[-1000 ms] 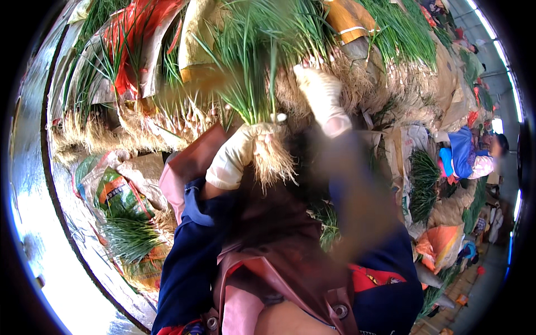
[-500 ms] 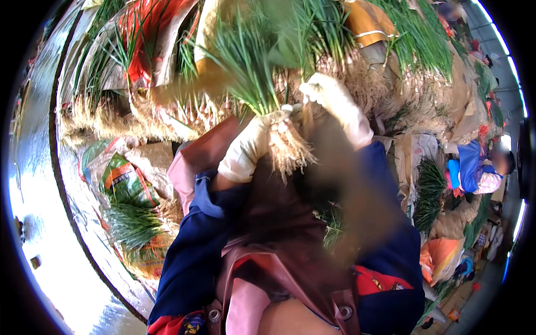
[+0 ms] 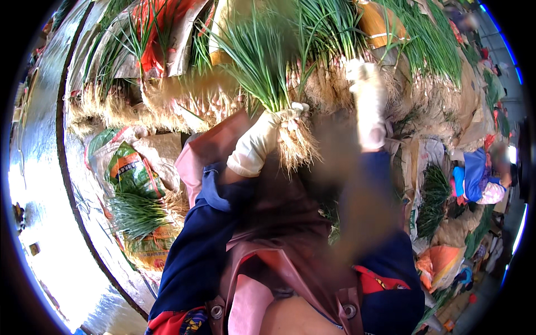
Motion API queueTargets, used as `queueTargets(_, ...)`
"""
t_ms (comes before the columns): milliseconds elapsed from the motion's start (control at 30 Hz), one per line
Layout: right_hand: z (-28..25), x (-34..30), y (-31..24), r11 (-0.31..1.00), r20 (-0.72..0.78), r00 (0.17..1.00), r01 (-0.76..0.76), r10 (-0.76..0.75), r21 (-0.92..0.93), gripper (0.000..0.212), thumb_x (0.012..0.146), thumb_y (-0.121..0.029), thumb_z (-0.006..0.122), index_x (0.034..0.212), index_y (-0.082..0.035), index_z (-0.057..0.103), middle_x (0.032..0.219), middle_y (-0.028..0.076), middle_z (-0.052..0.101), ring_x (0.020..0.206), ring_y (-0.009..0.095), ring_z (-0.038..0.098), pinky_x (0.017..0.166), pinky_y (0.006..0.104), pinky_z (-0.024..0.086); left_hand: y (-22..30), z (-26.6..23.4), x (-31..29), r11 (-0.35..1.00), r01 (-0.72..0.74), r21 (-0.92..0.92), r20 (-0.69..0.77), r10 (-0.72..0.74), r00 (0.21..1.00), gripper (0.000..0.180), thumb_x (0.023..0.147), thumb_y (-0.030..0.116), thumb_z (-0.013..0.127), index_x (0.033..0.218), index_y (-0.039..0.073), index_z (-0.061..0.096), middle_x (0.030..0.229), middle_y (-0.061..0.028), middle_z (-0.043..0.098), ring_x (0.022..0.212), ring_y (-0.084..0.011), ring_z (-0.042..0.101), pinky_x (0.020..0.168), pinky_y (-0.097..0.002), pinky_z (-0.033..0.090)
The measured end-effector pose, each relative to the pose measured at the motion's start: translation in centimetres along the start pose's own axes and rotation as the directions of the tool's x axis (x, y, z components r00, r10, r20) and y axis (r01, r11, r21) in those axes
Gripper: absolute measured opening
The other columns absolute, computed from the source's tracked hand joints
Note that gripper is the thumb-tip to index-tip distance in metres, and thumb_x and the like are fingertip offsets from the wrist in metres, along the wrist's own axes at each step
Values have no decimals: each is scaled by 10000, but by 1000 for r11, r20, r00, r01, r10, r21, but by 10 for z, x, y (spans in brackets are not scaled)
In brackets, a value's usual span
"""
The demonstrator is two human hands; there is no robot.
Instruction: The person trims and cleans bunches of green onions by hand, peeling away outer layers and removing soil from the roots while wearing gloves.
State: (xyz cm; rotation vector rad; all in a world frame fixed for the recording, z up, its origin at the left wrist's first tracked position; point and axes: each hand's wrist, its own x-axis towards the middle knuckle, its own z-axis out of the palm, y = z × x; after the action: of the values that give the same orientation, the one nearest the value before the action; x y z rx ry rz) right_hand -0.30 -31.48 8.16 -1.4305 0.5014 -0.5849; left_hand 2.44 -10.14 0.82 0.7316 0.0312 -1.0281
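Observation:
My left hand [image 3: 258, 144], in a pale glove, is closed around a bunch of spring onions [image 3: 262, 72] just above the roots. Their green leaves fan out away from me, while the bulbs and tan roots hang over my apron. My right hand [image 3: 365, 84], gloved too, reaches to the root side of the heaped spring onions [image 3: 335, 33]. Blur smears its fingers, so whether they grip a stalk is unclear. Dark smudges on the picture veil part of my right forearm and the middle of the heap.
More spring onions [image 3: 432, 61] lie in a long row, roots toward me, with an orange cloth [image 3: 382, 23] and red plastic [image 3: 153, 39] among them. At left, a smaller bundle [image 3: 137, 215] rests on printed sacks [image 3: 151, 245]. Another person [image 3: 477, 178] sits at far right.
My right hand has left the held bunch's side and moved right and farther out to the heap. My left hand keeps its hold on the spring onions; the whole view has shifted slightly.

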Motion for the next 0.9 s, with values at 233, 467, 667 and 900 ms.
queueTargets(233, 40, -26, 50, 931, 319, 876, -358, 362, -72, 291, 846, -266, 627, 985, -10, 629, 876, 33, 657, 752, 132, 575, 691, 277, 462, -8, 2, 3, 994, 19, -107, 56, -13, 998, 230, 818, 73, 590, 1031, -11, 602, 839, -93, 631, 682, -160, 611, 603, -259, 519)
queueTargets(467, 23, -20, 61, 838, 365, 931, 189, 13, -511, 82, 827, -144, 625, 827, -62, 632, 786, 69, 664, 681, 146, 603, 623, 271, 480, 5, 12, -2, 990, 42, -133, -85, -54, 995, 155, 813, 32, 568, 951, -34, 593, 811, -112, 641, 716, -209, 627, 685, -336, 533)
queueTargets(667, -33, 3, 75, 204, 361, 860, 451, -360, -869, 313, 741, -301, 697, 1004, -158, 603, 990, 21, 613, 895, 174, 573, 765, 338, 457, -7, -6, 5, 999, 49, 18, -101, -47, 994, 222, 804, 44, 587, 1006, -46, 606, 878, -104, 663, 680, -179, 629, 614, -281, 525)
queueTargets(900, 28, -20, 50, -106, 732, 598, 746, -327, -657, 253, 712, -134, 642, 958, -102, 589, 1093, 51, 538, 1087, 216, 454, 980, 386, 315, -4, 4, 1, 996, 46, -76, -79, -52, 996, 185, 812, 55, 588, 969, -40, 615, 812, -94, 657, 668, -185, 632, 618, -301, 534)
